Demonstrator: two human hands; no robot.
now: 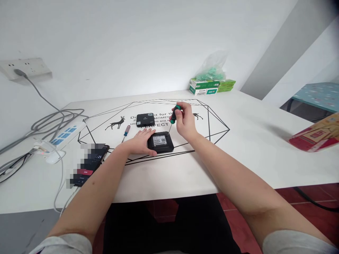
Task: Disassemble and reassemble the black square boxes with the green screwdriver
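Observation:
A black square device (167, 146) with a white label lies on the printed white table. My left hand (141, 142) rests flat with its fingers spread, touching the device's left edge. In my right hand (185, 121) is a green and black screwdriver (173, 114), tilted, its tip at the device's upper right corner. Just behind lies a second black square box (145, 120). Another screwdriver (127, 130) with a blue and red handle lies to the left of that box, its shaft pointing towards my left wrist.
At the left are a phone (97, 158), a power strip (66, 135) and coiled grey cables (57, 121). Green and white boxes (203, 84) with a plastic bag (213, 68) stand by the wall. A red package (315, 135) lies at the right.

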